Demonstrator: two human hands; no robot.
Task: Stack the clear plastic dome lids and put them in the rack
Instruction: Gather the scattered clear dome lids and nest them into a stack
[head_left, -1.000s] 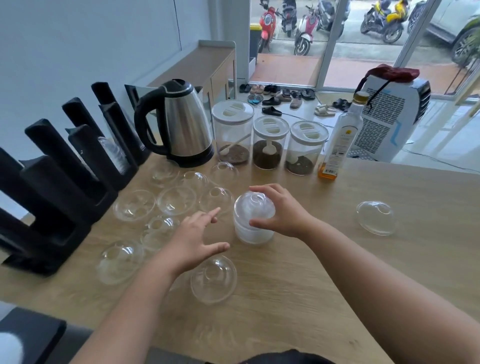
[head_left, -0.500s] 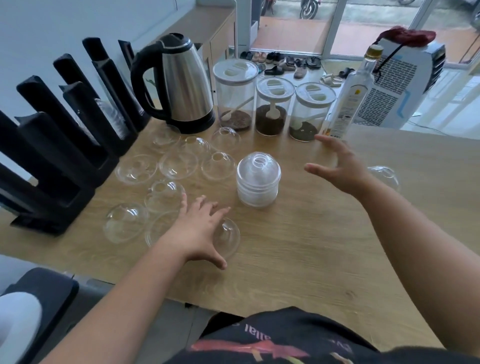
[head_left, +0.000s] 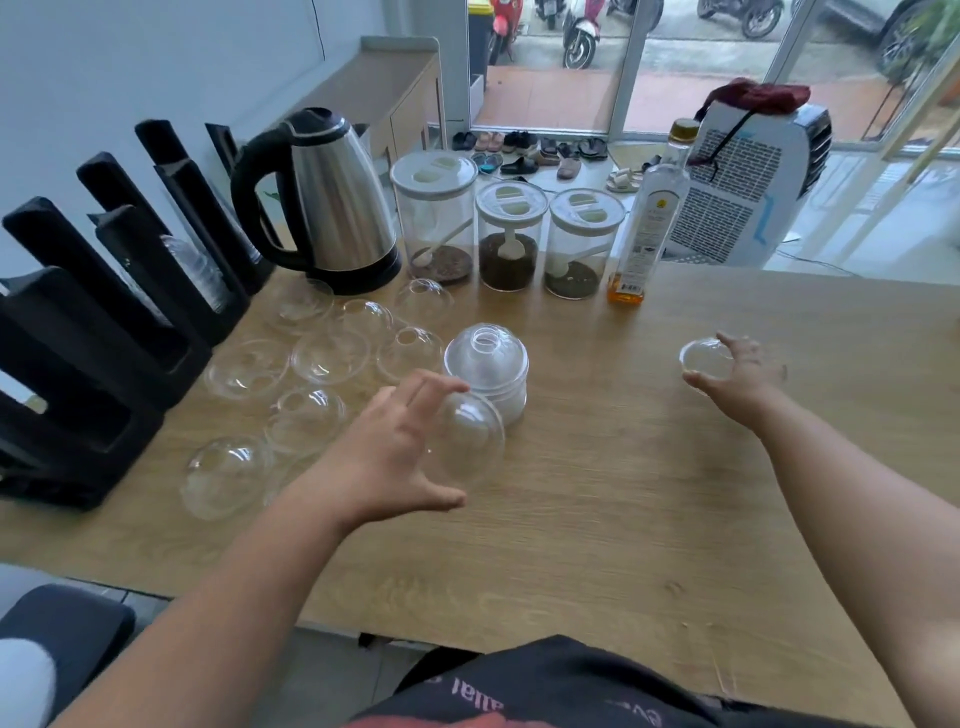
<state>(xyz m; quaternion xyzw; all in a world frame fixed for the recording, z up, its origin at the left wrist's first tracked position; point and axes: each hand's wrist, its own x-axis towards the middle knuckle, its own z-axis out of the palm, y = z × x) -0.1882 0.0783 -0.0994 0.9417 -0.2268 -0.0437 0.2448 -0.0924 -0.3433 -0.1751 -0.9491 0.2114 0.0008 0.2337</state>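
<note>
A wooden surface (head_left: 649, 493) carries everything. The black rack (head_left: 93, 322) stands along its left edge, far left of the stack of lids (head_left: 485, 371). The kettle (head_left: 332, 197) sits behind the stack. Loose lids (head_left: 330, 356) lie between rack and stack. The left hand (head_left: 395, 457) grips one lid (head_left: 465, 441) just in front of the stack. The right hand (head_left: 740, 376), well to the right of the stack, holds another lid (head_left: 704, 358) with curled fingers.

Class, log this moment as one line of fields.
left hand: holds dome lid | right hand: grips lone lid | stack: on table
</note>
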